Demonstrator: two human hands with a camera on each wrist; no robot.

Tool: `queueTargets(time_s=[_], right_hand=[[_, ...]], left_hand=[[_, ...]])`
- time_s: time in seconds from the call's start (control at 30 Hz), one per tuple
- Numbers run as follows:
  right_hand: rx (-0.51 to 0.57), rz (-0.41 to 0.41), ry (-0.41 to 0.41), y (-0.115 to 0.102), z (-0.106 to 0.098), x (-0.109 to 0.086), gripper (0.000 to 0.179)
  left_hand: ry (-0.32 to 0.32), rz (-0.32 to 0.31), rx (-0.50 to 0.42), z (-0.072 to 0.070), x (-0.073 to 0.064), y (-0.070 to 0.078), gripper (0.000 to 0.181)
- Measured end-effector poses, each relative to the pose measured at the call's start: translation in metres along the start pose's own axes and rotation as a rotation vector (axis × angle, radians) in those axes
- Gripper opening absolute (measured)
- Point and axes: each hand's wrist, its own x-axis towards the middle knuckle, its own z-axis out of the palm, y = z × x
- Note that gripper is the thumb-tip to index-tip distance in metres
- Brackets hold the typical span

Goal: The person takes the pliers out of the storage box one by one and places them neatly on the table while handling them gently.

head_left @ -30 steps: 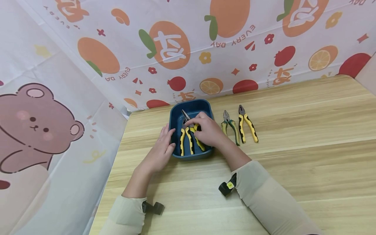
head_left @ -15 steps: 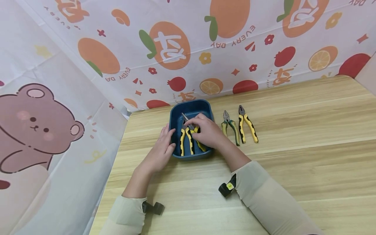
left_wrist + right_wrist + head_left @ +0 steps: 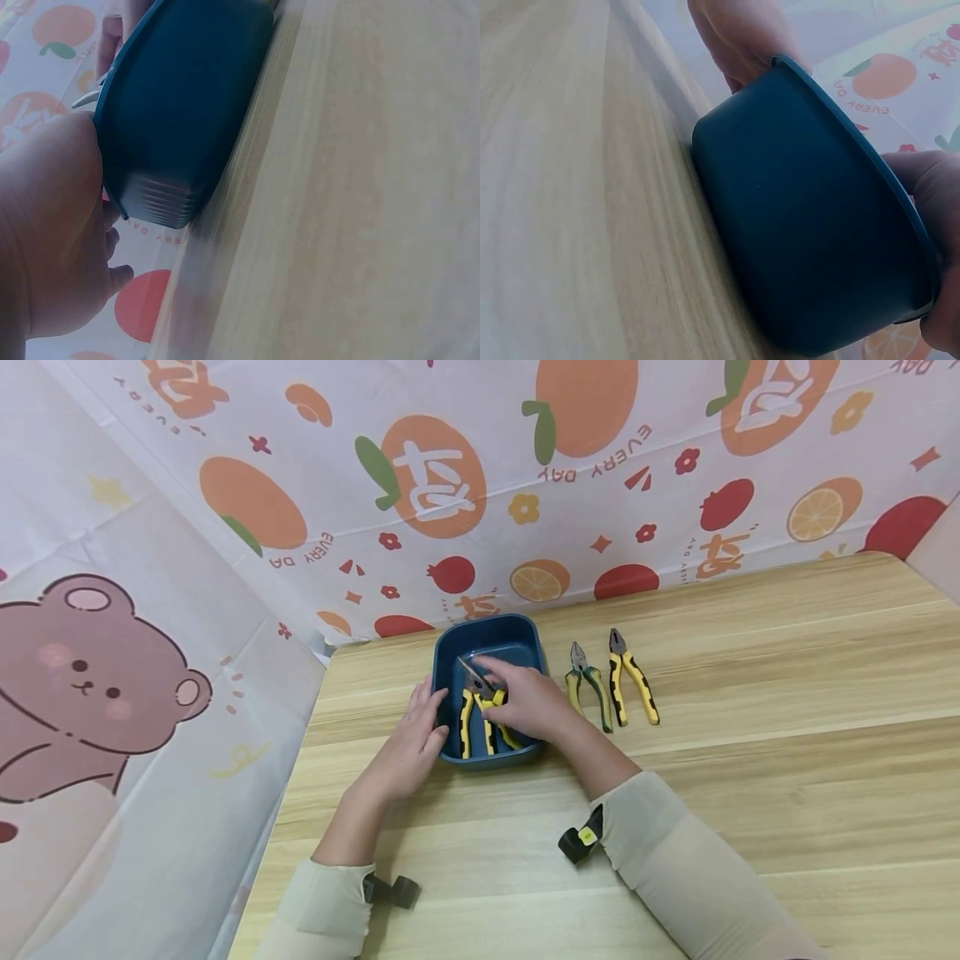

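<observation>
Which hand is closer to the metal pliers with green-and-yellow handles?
The right. The right hand reaches into the blue rectangular bin, just left of those pliers. The left hand is farther, at the bin's left side.

The deep blue, round-cornered tray (image 3: 487,763) stands on the bench (image 3: 480,868), my left hand (image 3: 408,743) against its left wall. Inside, my right hand (image 3: 528,700) pinches yellow-handled pliers (image 3: 499,697), nose pointing away leftward, beside yellow-and-black pliers (image 3: 466,722) lying with handles spread towards me
</observation>
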Motion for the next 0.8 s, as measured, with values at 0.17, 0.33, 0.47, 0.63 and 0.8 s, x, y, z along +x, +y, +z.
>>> queueTargets(time_s=[0.17,0.33,0.47,0.63,0.8], right_hand=[[-0.052,-0.016,-0.042,-0.0001,-0.0010,-0.0013,0.050],[-0.110,-0.019,-0.056,-0.0017,-0.0022,-0.0025,0.056],[-0.126,-0.018,-0.041,-0.0027,-0.0023,-0.0025,0.056],[-0.175,-0.021,-0.019,-0.0034,-0.0001,-0.0026,0.057],[-0.230,0.001,-0.014,-0.0038,0.0025,-0.0024,0.060]], left_hand=[[-0.005,-0.009,-0.006,0.0001,0.0002,-0.0010,0.057],[-0.004,-0.009,-0.002,-0.0001,0.0004,-0.0017,0.057],[-0.004,-0.007,0.001,-0.0001,0.0000,-0.0017,0.057],[-0.006,-0.007,0.002,-0.0005,-0.0004,-0.0014,0.057],[-0.005,-0.002,0.001,-0.0008,-0.0002,-0.0013,0.057]])
